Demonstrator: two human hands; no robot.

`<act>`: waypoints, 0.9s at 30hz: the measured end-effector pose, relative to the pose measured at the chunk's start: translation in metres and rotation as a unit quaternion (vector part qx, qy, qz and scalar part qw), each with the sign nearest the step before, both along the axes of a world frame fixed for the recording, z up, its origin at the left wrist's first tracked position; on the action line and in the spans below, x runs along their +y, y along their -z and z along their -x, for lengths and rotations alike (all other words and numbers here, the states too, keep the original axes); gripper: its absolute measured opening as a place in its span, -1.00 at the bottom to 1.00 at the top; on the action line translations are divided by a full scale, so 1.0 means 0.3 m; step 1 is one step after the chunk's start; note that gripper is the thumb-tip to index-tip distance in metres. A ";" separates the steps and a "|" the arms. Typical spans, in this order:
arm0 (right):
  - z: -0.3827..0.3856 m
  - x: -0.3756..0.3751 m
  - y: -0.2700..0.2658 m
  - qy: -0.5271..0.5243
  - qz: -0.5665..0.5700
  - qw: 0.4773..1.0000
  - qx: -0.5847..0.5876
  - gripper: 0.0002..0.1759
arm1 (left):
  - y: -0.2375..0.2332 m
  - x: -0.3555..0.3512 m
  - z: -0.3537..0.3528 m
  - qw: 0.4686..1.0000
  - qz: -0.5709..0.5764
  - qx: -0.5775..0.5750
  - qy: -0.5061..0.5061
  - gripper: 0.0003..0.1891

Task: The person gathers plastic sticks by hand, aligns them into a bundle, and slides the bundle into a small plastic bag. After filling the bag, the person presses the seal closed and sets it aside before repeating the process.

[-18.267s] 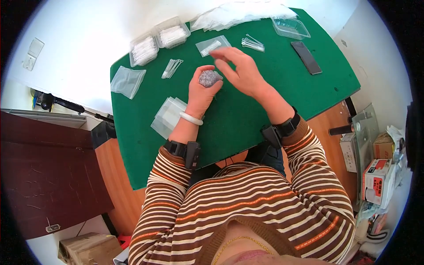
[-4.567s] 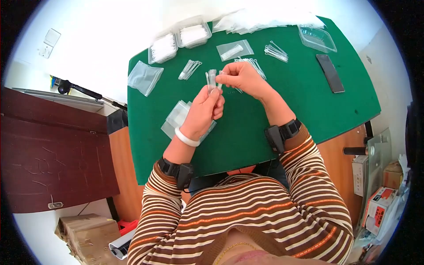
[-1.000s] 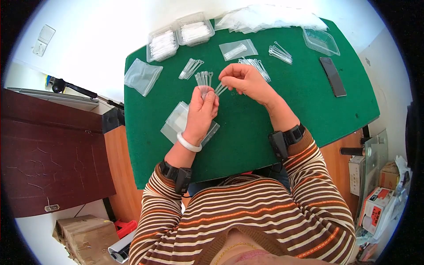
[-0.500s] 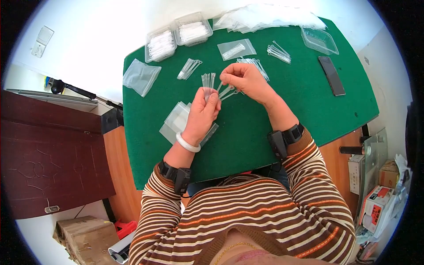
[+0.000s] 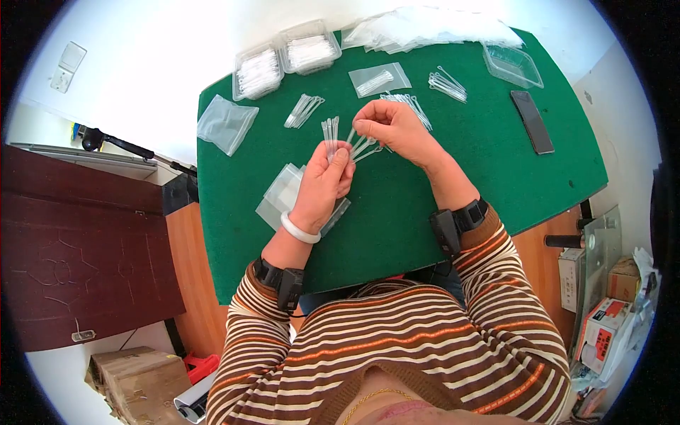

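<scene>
Several thin clear sticks [image 5: 330,134] stand upright in my left hand [image 5: 324,177], closed around their lower part. Just right of them my right hand [image 5: 397,127] pinches one thin stick between thumb and forefinger. More sticks with looped ends [image 5: 365,150] lie between the two hands. Clear flat bags [image 5: 282,193] are partly hidden under my left hand and wrist. Beyond my right hand is a pile of sticks [image 5: 418,110], partly covered by it. A small bundle [image 5: 304,110] rests behind my left hand.
On the green table [image 5: 382,234] are two tubs of white sticks [image 5: 258,72], a bag with sticks [image 5: 379,79], another bundle [image 5: 448,85], stacked clear bags [image 5: 432,30], folded bags [image 5: 227,124], an open clear tray [image 5: 511,65] and a black phone [image 5: 531,122].
The sticks in my left hand are grouped more closely, with fewer showing at the right side. Both hands have stayed nearly in place.
</scene>
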State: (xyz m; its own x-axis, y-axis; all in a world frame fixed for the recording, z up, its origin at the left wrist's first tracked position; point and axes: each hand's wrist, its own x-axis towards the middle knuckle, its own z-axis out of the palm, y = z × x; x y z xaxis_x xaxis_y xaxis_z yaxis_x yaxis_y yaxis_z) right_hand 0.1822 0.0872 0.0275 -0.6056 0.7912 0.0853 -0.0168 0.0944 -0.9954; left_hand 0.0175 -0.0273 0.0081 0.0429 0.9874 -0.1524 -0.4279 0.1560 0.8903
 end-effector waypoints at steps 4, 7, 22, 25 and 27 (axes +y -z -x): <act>-0.008 -0.001 -0.011 -0.004 0.015 1.000 -0.016 -0.82 | -0.002 0.001 0.003 1.000 -0.014 -0.008 -0.021 -0.84; -0.008 0.000 -0.014 -0.007 0.012 1.000 -0.007 -0.81 | -0.002 0.002 0.002 0.999 -0.018 0.002 -0.031 -0.84; -0.001 0.010 0.014 0.020 -0.020 1.000 0.002 -0.84 | -0.004 0.000 -0.003 0.998 -0.035 0.041 -0.035 -0.89; -0.008 0.011 0.008 0.012 -0.014 1.000 -0.003 -0.84 | -0.004 0.002 -0.004 0.998 -0.039 0.032 -0.049 -0.89; -0.014 0.009 -0.001 -0.006 0.006 1.000 -0.015 -0.85 | -0.003 0.002 -0.002 0.998 -0.037 0.030 -0.048 -0.89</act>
